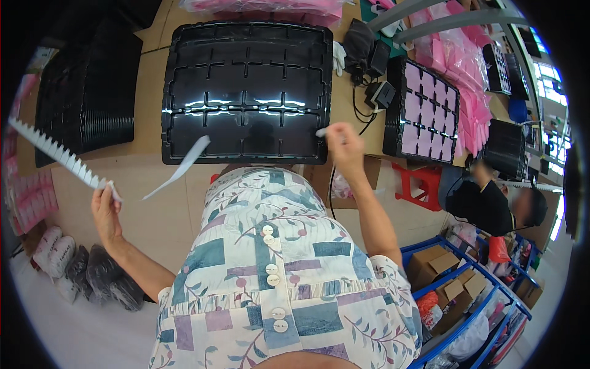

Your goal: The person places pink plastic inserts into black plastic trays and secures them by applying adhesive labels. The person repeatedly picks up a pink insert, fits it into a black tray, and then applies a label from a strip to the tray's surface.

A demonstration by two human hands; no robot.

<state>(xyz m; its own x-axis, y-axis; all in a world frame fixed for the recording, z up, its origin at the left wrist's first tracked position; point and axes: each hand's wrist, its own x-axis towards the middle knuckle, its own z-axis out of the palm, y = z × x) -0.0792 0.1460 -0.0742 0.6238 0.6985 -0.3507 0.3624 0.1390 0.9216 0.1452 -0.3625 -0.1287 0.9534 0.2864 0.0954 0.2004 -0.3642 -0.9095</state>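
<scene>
Tan table (150, 92), black tray (246, 132) nr R hand (345, 147); 1 red stool (432, 187).

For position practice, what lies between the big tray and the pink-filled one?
Black adapters, a cable, white cloth and the right hand, in head view.

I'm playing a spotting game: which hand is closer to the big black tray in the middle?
Right. The right hand is just by the right edge of the black tray; the left hand is farther off, beyond its lower left corner.
</scene>
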